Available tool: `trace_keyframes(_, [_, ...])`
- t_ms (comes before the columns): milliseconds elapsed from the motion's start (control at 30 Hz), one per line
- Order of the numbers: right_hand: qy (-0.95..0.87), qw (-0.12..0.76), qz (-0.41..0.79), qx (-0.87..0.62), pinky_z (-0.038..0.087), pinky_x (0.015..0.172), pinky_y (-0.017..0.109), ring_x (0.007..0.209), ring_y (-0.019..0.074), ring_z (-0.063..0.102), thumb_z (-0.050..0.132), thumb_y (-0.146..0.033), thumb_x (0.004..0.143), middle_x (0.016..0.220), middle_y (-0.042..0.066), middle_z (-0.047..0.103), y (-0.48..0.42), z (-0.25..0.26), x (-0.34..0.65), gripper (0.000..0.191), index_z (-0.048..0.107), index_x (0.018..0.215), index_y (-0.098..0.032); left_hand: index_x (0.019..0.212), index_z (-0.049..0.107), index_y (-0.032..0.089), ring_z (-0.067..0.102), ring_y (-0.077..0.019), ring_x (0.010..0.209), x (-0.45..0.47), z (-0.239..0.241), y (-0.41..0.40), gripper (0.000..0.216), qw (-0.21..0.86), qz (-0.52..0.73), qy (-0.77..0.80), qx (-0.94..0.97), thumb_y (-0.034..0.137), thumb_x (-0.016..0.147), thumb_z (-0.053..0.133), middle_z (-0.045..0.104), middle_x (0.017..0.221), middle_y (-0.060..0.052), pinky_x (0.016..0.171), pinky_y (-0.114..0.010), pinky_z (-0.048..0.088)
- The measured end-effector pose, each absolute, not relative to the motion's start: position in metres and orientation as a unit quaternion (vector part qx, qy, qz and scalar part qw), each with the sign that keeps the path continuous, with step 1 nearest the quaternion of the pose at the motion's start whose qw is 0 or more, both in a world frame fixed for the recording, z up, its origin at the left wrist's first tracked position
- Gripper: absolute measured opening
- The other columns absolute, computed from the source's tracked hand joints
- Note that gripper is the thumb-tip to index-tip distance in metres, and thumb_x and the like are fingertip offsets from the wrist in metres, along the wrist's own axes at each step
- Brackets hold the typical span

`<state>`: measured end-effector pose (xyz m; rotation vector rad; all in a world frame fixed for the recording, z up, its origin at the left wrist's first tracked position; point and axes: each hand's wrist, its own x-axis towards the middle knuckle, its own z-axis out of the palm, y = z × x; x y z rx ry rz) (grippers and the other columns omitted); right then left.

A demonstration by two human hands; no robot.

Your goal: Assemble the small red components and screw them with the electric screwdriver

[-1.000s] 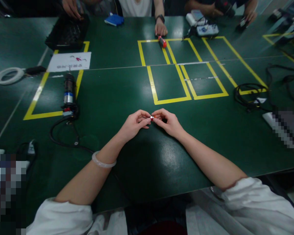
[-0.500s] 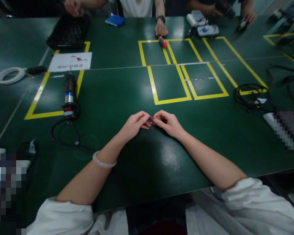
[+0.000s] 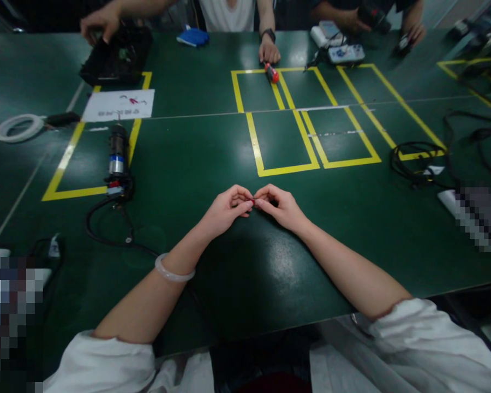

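My left hand (image 3: 227,208) and my right hand (image 3: 280,206) meet fingertip to fingertip just above the green table (image 3: 213,164), near its front middle. Both are pinched on a tiny red part (image 3: 253,202), of which only a red speck shows between the fingers. A pale bangle (image 3: 172,271) circles my left wrist. Both forearms rest on the table, with white sleeves at the bottom edge.
Yellow tape boxes (image 3: 284,136) mark the table beyond my hands. A cylindrical tool with a black cable (image 3: 117,155) lies to the left, near a white sheet (image 3: 118,105) and a black tray (image 3: 117,54). Cables (image 3: 413,158) coil at right. Other people's hands work at the far edge, one by a red screwdriver (image 3: 271,72).
My fingertips have closed tighter together, hiding the silvery end of the small part. A person's hand at the far left has moved out over the black tray.
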<state>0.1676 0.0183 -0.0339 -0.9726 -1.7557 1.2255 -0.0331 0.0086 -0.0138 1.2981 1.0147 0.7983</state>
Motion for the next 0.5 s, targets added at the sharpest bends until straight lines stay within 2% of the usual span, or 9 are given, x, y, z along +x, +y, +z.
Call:
trace_keyframes(167, [-0.678, 0.399, 0.491, -0.376, 0.049, 0.067, 0.026, 0.074, 0.0129, 0.062, 0.070, -0.036, 0.087, 0.086, 0.002, 0.069, 0.020, -0.036, 0.166, 0.022, 0.064, 0.099, -0.019, 0.101, 0.059, 0.014, 0.062, -0.0136, 0.081, -0.034, -0.014, 0.010, 0.030, 0.581, 0.349, 0.444, 0.587, 0.035, 0.083, 0.072, 0.062, 0.090, -0.004, 0.069, -0.025, 0.056])
trace_keyframes(333, [-0.665, 0.397, 0.513, -0.371, 0.049, 0.066, 0.026, 0.073, 0.0126, 0.062, 0.073, -0.037, 0.084, 0.087, 0.002, 0.071, 0.021, -0.038, 0.166, 0.026, 0.065, 0.100, -0.018, 0.099, 0.061, 0.015, 0.063, -0.0153, 0.084, -0.037, -0.009, 0.010, 0.024, 0.487, 0.325, 0.452, 0.674, 0.035, 0.087, 0.067, 0.064, 0.097, -0.007, 0.071, -0.025, 0.052])
trace_keyframes(433, [-0.671, 0.391, 0.507, -0.373, 0.048, 0.067, 0.026, 0.073, 0.0125, 0.061, 0.071, -0.037, 0.085, 0.086, 0.002, 0.070, 0.022, -0.037, 0.167, 0.023, 0.066, 0.098, -0.018, 0.105, 0.061, 0.016, 0.065, -0.0183, 0.092, -0.049, 0.000, 0.016, 0.027, 0.456, 0.284, 0.436, 0.722, 0.038, 0.090, 0.064, 0.066, 0.102, -0.008, 0.080, -0.030, 0.054])
trace_keyframes(500, [-0.672, 0.391, 0.504, -0.377, 0.047, 0.066, 0.026, 0.071, 0.0120, 0.059, 0.071, -0.036, 0.085, 0.084, 0.002, 0.068, 0.022, -0.037, 0.168, 0.023, 0.066, 0.098, -0.018, 0.111, 0.061, 0.017, 0.065, -0.0216, 0.101, -0.068, 0.011, 0.023, 0.033, 0.384, 0.252, 0.454, 0.764, 0.042, 0.089, 0.064, 0.065, 0.110, -0.009, 0.091, -0.036, 0.053])
